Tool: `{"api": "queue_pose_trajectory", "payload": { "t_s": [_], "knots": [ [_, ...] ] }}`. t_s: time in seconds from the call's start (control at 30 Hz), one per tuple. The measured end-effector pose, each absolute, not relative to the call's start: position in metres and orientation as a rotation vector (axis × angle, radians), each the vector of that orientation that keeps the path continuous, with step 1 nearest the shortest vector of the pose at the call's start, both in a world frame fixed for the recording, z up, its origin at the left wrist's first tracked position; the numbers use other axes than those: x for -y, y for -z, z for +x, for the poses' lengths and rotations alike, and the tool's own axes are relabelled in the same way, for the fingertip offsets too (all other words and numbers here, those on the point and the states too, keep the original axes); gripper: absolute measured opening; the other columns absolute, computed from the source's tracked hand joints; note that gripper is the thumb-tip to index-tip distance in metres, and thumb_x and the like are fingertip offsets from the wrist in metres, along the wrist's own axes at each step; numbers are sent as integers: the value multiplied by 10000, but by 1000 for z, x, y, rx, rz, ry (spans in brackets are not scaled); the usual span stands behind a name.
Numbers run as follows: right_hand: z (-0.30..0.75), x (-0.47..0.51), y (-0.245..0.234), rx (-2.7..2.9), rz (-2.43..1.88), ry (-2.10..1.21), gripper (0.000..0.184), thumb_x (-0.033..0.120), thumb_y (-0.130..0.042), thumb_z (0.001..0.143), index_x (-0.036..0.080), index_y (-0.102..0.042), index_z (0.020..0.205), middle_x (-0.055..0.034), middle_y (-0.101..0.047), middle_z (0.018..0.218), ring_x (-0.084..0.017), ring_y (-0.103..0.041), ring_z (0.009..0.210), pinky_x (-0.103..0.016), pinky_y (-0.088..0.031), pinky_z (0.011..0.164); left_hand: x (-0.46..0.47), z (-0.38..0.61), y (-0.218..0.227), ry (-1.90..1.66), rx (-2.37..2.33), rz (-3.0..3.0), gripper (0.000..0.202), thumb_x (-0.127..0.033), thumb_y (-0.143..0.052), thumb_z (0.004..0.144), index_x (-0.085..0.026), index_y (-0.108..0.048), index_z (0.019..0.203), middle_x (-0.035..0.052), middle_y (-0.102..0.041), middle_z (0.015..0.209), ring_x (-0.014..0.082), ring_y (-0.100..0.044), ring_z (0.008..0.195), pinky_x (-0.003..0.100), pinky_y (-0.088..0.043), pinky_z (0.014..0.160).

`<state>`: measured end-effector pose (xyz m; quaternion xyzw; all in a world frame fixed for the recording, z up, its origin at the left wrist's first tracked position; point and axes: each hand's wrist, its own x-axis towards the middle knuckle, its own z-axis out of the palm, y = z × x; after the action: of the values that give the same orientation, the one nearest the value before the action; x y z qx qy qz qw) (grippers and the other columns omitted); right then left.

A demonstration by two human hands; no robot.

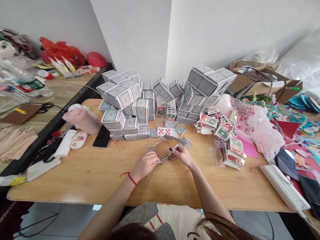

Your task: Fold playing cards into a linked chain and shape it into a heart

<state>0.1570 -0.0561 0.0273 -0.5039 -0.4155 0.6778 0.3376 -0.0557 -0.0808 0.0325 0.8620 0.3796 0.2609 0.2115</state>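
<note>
Folded playing cards (158, 143) stand on edge between my two hands at the middle of the wooden table. My left hand (146, 163), with a red string on its wrist, has its fingers closed on the near side of these cards. My right hand (182, 156) pinches a card edge between thumb and fingers; part of the card is hidden. Just beyond lie a red-faced playing card (164, 131) and several loose grey-backed cards (180, 129). Blocks folded from grey-backed cards are piled at the back left (113, 120) and back right (202, 80).
Opened card boxes (225, 130) and a pink plastic bag (260, 123) lie to the right, with a white power strip (283, 186) near the edge. At left are a phone (102, 136), a pink roll (82, 120) and black scissors (51, 150). A wall stands behind.
</note>
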Motion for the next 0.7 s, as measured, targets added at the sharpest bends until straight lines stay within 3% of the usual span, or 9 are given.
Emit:
{"api": "queue_pose_trajectory", "payload": {
  "t_s": [0.2,0.33,0.4,0.57,0.7],
  "knots": [
    [158,60,-23,1104,-1305,-1766,360,498,-638,639,162,-520,685,-40,-640,637,-186,-634,587,-351,-525,587,79,-57,-32,-748,-1087,2393,148,-244,-485,825,-165,-580,743,26,-606,755,141,-532,806,298,-443,778],
    [165,64,-23,1352,-1316,-1462,289,440,-655,646,167,-601,720,-94,-641,928,-214,-607,855,-331,-502,703,76,-59,-35,-775,-1154,2345,142,-226,-472,830,-159,-569,750,36,-593,769,140,-524,803,304,-449,770],
    [168,65,-22,1487,-1299,-1334,216,378,-672,643,178,-630,715,-80,-634,951,-211,-583,907,-318,-479,750,75,-61,-37,-766,-1162,2338,140,-221,-466,832,-159,-565,755,38,-587,767,141,-522,801,307,-452,760],
    [167,70,-13,1532,-1290,-1313,100,266,-587,714,187,-640,744,-36,-643,748,-162,-596,694,-294,-475,670,74,-63,-40,-738,-1157,2362,137,-213,-456,835,-166,-567,770,37,-582,765,148,-529,805,313,-465,743],
    [160,76,-9,1472,-1290,-1260,94,241,-558,719,191,-632,746,-30,-636,718,-151,-579,616,-280,-475,600,77,-61,-42,-758,-1160,2486,181,-197,-470,822,-202,-562,979,42,-603,929,180,-500,1004,420,-399,929]
  ]
}}
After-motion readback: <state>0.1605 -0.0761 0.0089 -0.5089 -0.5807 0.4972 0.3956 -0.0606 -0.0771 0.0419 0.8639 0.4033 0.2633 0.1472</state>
